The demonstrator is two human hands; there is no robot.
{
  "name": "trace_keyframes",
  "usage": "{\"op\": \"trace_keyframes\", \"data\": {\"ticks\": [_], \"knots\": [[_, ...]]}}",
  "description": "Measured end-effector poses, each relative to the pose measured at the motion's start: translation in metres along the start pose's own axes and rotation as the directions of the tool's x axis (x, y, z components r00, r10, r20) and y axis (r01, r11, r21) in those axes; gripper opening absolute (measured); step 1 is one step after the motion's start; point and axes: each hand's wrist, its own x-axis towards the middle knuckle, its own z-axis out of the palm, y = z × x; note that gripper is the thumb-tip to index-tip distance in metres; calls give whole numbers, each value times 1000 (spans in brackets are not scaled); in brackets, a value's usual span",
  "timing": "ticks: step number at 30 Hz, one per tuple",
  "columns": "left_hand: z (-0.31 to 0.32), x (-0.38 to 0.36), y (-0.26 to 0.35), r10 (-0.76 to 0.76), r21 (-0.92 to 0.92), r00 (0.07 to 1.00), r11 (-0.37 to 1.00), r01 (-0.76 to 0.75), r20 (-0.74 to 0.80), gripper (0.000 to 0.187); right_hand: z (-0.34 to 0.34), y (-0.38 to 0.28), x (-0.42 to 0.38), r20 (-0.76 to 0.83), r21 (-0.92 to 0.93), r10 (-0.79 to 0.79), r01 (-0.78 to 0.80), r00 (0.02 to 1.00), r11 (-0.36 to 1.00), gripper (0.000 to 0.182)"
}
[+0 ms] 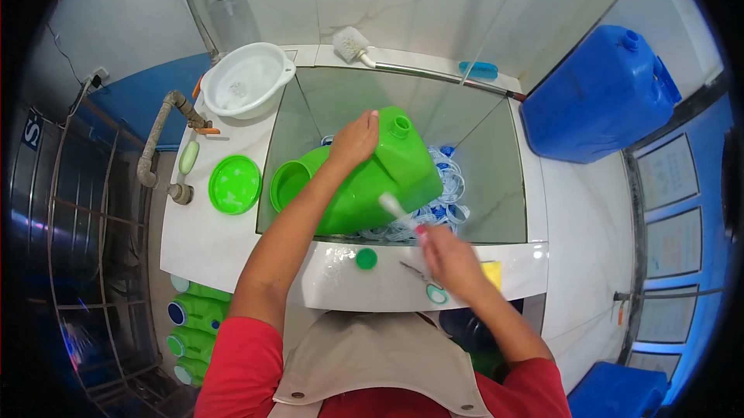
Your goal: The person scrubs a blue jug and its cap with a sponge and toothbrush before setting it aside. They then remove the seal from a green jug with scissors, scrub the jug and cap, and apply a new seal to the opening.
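A large green plastic jug [411, 158] lies tilted in the sink basin [496, 185]. Its small spout faces up at the back, and a wide round opening is at its left end. My left hand [356, 141] is closed over the jug's top, where the handle seems to be; the fingertips are partly hidden. In my right hand [449, 259] is a brush [397, 207] with a white head and pink on its handle, held at the jug's front side. The hand is slightly blurred. Blue-and-white plastic rings [453, 185] lie under and behind the jug.
On the left counter are a white basin [252, 81], a green lid [235, 184], soap [188, 157] and a tap [186, 108]. A green cap [366, 258] and scissors [435, 292] lie on the front ledge. A toilet brush [352, 44] rests behind; a blue jerrycan [593, 100] stands right.
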Motion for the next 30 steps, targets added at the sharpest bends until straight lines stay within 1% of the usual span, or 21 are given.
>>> {"op": "trace_keyframes", "data": {"ticks": [1,2,4,5,7,8,10,11,13,18,20,22,23,24,25,26,27,28,29,30], "knots": [[5,1,-3,76,95,992,993,-66,-105,47,-2,18,8,-131,-103,-73,60,989,993,35],[5,-1,-1,74,86,991,994,-65,-110,47,-4,25,18,-127,-113,-78,64,989,992,35],[2,-6,3,43,102,991,994,-30,-127,47,-8,36,39,-136,-317,-109,61,985,946,52],[1,-7,3,40,97,990,995,-28,-132,47,-5,41,52,-132,-321,-113,65,985,945,52],[2,-8,4,41,102,993,994,-30,-112,46,6,45,78,-200,-489,-159,42,967,871,64],[2,-10,5,39,99,993,995,-28,-109,46,14,43,88,-197,-490,-156,41,968,871,64],[-2,-13,9,21,99,994,995,-10,-107,46,26,37,104,-126,-451,-69,4,990,892,67],[-1,-13,6,23,102,994,995,-13,-106,46,25,42,100,-130,-449,-67,2,989,894,67],[5,-9,1,76,97,980,994,-59,-185,46,15,56,87,-119,-426,-79,21,990,905,66],[4,-9,2,71,114,986,992,-54,-153,45,21,43,113,-102,-477,-61,5,993,879,68],[2,-8,0,70,115,986,992,-53,-149,45,19,45,107,-94,-488,-49,-3,994,873,69],[-1,-5,4,35,138,993,990,-19,-111,45,5,57,77,-84,-424,108,-133,991,896,58],[1,-5,5,36,130,993,991,-21,-114,45,8,69,73,-83,-432,105,-131,991,892,58],[3,-8,3,42,136,990,990,-24,-135,45,17,85,71,-184,-239,16,-60,983,969,49],[4,-6,3,52,143,985,989,-29,-164,45,22,101,73,-301,-48,-59,47,952,998,41],[5,-6,3,49,140,985,990,-26,-165,45,21,88,82,-297,-50,-61,48,953,998,41],[6,-7,1,64,140,982,989,-39,-180,45,21,60,99,-250,61,54,-40,967,997,37],[7,-8,-1,82,143,978,988,-55,-193,46,18,45,115,-194,169,165,-132,967,977,34],[9,-9,-2,83,146,979,988,-56,-186,46,17,50,127,-161,143,160,-138,974,980,35],[9,-9,-2,84,154,980,986,-56,-181,46,10,53,124,-165,143,163,-139,973,980,35]]}}
